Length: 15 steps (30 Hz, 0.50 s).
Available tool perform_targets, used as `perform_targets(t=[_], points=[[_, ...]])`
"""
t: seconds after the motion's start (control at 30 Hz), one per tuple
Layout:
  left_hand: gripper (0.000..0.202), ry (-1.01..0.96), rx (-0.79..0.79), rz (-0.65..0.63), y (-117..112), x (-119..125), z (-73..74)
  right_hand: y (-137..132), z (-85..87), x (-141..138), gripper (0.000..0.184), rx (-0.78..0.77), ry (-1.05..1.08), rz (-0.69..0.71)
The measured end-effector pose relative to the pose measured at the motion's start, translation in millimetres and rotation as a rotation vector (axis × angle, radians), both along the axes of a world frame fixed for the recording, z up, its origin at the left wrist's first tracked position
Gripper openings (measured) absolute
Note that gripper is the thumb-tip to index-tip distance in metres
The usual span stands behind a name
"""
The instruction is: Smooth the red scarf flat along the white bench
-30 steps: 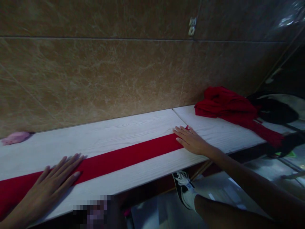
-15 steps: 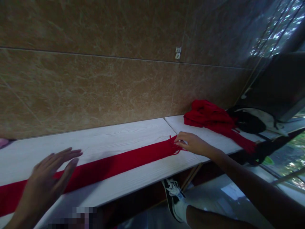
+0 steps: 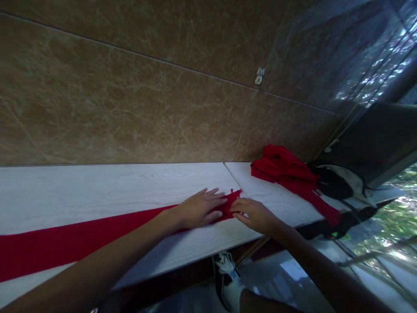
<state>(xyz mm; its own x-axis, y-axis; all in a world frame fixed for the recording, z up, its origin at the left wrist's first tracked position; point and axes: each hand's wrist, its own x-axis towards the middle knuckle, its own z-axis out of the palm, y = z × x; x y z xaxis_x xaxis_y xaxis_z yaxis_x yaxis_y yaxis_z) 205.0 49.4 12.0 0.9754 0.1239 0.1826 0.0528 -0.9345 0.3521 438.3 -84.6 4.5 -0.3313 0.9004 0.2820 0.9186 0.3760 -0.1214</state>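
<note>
A long red scarf (image 3: pixel 97 232) lies flattened along a white bench top (image 3: pixel 97 184), its fringed end toward the right. My left hand (image 3: pixel 203 208) rests palm down on the scarf close to that end, fingers stretched out. Just to its right, my right hand (image 3: pixel 256 214) has thumb and fingers bent together at the scarf's end, pinching the fringe. The fringe is partly hidden by my right fingers, and my left forearm covers part of the scarf's near edge.
A heap of red cloth (image 3: pixel 283 167) sits against the marbled wall (image 3: pixel 163 108) at the right. Past it lies a black and white bag (image 3: pixel 339 180). A foot in a black and white shoe (image 3: pixel 224 278) is below the bench's front edge.
My left hand has come from the far left, raised over the scarf, to lie on it beside my right hand. My right hand stays at the fringed end. The view has tilted.
</note>
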Motion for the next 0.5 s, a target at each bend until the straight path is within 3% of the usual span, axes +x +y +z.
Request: perform_targets(t=[0.1,0.23,0.5], points=[[0.066,0.114,-0.009,-0.028,6.7,-14.9,-12.0,-3.3,-8.0,8.9,0.025,0.043,0.019,0.020],[0.064,0.115,-0.009,-0.023,13.9,-24.1,-23.3,-6.8,-12.5,17.6,0.023,0.083,0.039,0.020],[0.062,0.110,-0.011,-0.030,12.3,-21.0,-28.0,-6.8,-10.3,17.0,0.025,0.147,-0.023,0.078]])
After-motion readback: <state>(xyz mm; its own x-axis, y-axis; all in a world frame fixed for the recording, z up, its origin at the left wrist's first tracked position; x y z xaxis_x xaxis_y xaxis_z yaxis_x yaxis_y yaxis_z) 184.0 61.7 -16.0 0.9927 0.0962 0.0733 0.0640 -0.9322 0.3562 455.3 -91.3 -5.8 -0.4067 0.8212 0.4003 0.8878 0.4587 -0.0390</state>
